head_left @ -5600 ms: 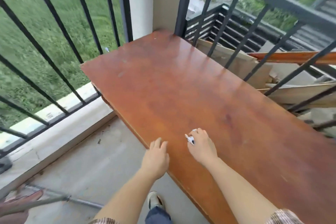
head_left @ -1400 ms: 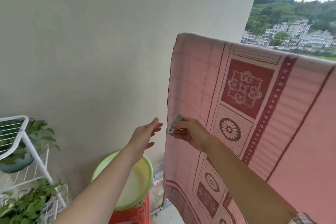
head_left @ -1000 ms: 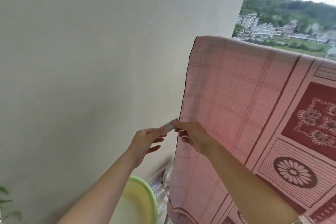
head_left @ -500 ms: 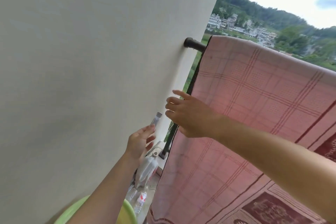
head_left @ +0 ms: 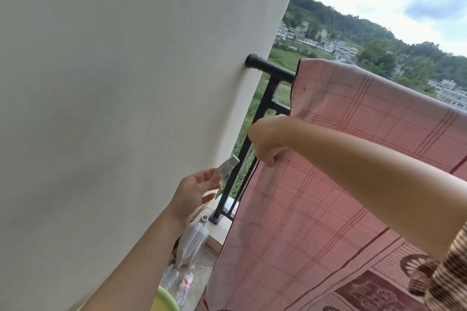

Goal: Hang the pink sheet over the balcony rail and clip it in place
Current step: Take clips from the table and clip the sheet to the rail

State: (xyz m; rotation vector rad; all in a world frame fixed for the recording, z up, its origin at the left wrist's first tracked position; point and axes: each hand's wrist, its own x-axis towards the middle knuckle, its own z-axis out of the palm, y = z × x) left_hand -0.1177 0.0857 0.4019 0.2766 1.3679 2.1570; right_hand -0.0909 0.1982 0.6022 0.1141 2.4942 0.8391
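Observation:
The pink checked sheet hangs over the black balcony rail, its left edge stopping a short way from the wall. My right hand grips that left edge below the rail and pulls it out from the bars. My left hand, lower and nearer the wall, pinches a small pale clip between thumb and fingertips; the clip points up toward the rail post and touches nothing else.
A pale wall fills the left side right up to the rail's end. Plastic bottles lie on the floor by the rail post, with a green basin rim below them.
The clip passed from my right hand to my left. My right hand then went to the sheet's left edge and took hold of it. The view swung toward the rail's wall end.

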